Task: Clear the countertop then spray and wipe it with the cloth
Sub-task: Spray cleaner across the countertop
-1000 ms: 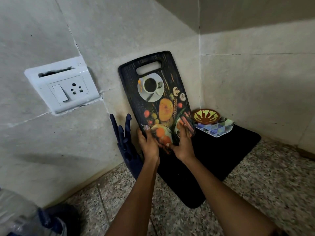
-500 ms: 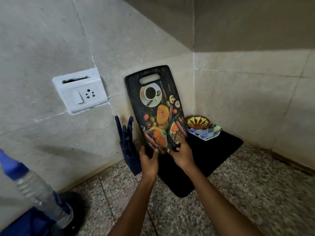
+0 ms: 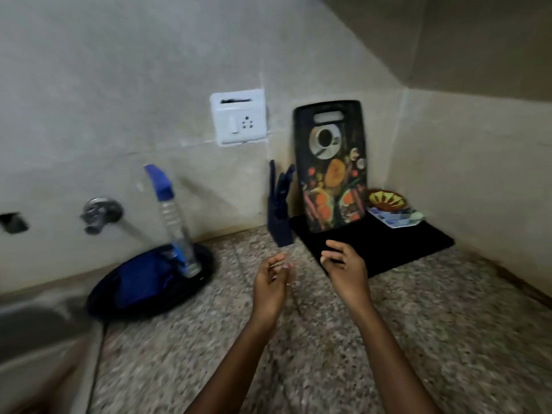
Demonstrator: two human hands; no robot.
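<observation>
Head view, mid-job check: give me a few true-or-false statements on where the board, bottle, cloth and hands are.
1. The cutting board leans upright against the wall. True.
2. The left hand grips the spray bottle. False: both hands are empty, the right hand too.
3. The blue cloth lies on the dark plate. True.
4. The spray bottle lies on its side. False: it stands on the plate.

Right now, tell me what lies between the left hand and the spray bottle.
Head view: only bare granite countertop lies between the left hand and the spray bottle, which stands in a black plate.
</observation>
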